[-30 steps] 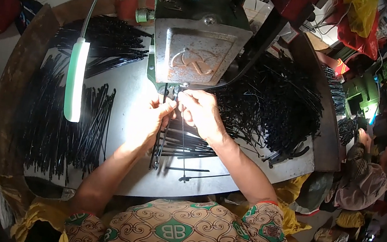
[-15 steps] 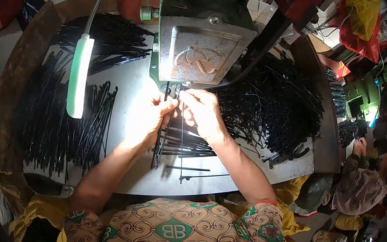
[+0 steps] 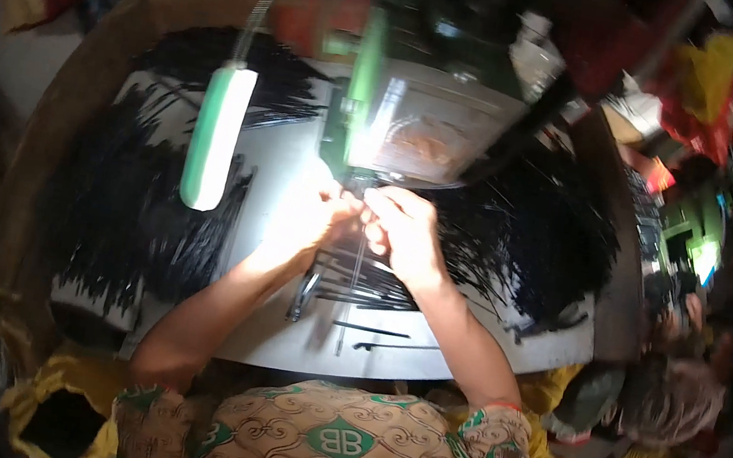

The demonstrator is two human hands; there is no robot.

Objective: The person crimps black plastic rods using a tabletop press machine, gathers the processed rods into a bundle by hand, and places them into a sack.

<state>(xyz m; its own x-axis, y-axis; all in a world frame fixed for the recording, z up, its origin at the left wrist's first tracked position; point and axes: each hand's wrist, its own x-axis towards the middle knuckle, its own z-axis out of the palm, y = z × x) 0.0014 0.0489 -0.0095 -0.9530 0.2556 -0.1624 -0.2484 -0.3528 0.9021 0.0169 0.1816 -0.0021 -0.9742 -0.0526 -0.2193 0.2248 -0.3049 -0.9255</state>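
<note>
Black rods on a metal tabletop, below a green machine

Metal tabletop (image 3: 259,346) carries black rods in several groups: one heap at left (image 3: 136,214), one at far left (image 3: 229,71), and one bigger heap at right (image 3: 537,231). Over its far middle stands the green machine (image 3: 438,131), with a worn metal plate on its front.

Just below this plate, the two hands meet. The right hand (image 3: 405,235) has its grip closed at the fingertips, and from it a thin rod (image 3: 348,307) hangs toward the near edge. The left hand (image 3: 313,221) has its fingers drawn together beside the right fingertips; they are blurred and very bright, so I cannot tell how far its grip is open or what it has hold of.

Below the hands, some loose rods (image 3: 367,286) lie across the tabletop, and one separate short rod (image 3: 370,329) lies nearer. At left of the machine hangs a green and white lamp (image 3: 219,139). At far right, apart, sits another person (image 3: 668,402).
</note>
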